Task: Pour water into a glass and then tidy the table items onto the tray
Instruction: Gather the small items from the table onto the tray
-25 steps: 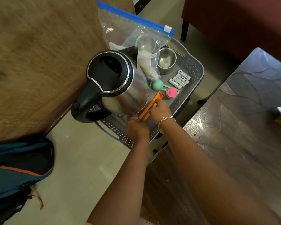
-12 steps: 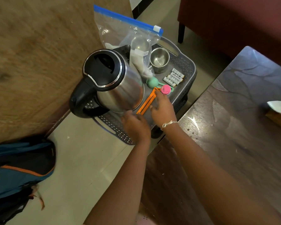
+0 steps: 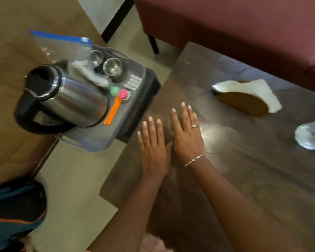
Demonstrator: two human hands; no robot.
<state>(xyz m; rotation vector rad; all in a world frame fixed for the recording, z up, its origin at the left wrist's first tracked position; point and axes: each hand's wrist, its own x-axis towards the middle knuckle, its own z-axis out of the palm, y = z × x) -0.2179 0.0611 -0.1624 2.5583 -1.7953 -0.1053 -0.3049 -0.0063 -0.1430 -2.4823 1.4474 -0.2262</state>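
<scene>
The grey perforated tray (image 3: pixel 105 139) sits left of the dark table (image 3: pixel 244 170). On it stand a steel kettle (image 3: pixel 69 100) with a black handle, a steel bowl (image 3: pixel 113 67), a zip bag (image 3: pixel 62 46), several batteries (image 3: pixel 133 82), a green ball (image 3: pixel 114 91), a pink cap (image 3: pixel 123 94) and an orange tool (image 3: pixel 113 111). My left hand (image 3: pixel 153 148) and my right hand (image 3: pixel 186 131) lie flat side by side on the table near its left edge, fingers straight, holding nothing. A glass (image 3: pixel 311 135) shows at the right edge, blurred.
A napkin holder (image 3: pixel 247 99) with white napkins stands on the table's far side. A maroon sofa (image 3: pixel 244 24) lies beyond. A blue and black backpack (image 3: pixel 13 213) rests on the floor at lower left, beside a brown wooden surface (image 3: pixel 11 70).
Both hands have left the orange tool on the tray and moved right onto the table, where they now lie flat. The view has swung right.
</scene>
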